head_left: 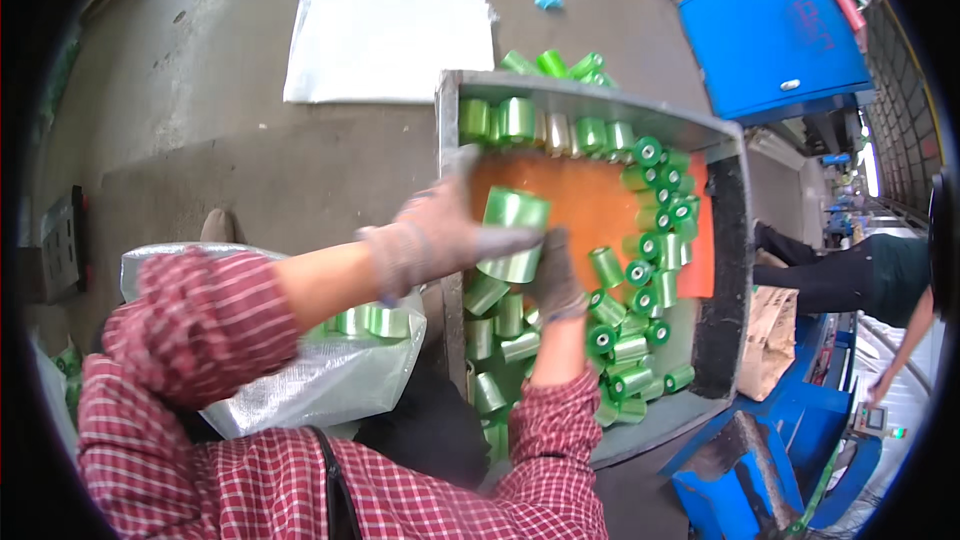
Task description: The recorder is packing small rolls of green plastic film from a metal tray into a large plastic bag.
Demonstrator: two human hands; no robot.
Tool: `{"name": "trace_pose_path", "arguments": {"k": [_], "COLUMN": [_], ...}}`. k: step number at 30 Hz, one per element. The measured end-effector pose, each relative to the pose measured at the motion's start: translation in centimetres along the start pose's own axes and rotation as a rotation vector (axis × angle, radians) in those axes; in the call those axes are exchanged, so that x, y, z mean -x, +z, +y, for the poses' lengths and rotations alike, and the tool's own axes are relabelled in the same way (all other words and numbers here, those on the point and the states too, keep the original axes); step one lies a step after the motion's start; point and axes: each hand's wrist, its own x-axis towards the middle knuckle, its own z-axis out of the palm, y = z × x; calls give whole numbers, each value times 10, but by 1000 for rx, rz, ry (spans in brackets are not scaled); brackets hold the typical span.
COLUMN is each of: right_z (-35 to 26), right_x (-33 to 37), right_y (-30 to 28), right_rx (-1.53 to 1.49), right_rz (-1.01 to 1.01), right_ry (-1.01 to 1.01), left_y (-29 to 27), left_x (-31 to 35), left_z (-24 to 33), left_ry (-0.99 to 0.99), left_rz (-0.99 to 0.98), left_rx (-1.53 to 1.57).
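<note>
Lettering [812, 20] marks blue cabinet [745, 45]; left hand [432, 228] holds green roll [514, 209].

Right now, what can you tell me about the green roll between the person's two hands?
The green roll is a short, shiny cylinder that looks like wound plastic film, with pale glare on its side. It is slightly tilted, over the grey-walled bin. The gloved left hand holds it, thumb across its front; the gloved right hand is at its lower right edge, though blur hides whether it touches. No core hole shows.
</note>
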Motion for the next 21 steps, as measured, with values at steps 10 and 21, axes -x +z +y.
{"name": "trace_pose_path", "arguments": {"k": [10, 21], "right_z": [116, -232], "right_x": [22, 172], "right_y": [-54, 67], "right_rx": [-221, -820], "right_rz": [363, 187], "right_ry": [752, 150], "left_y": [-112, 11], "left_x": [73, 93], "left_z": [-4, -173], "left_ry": [-129, -356], "left_rz": [-768, 362], "left_rx": [-74, -601]}}
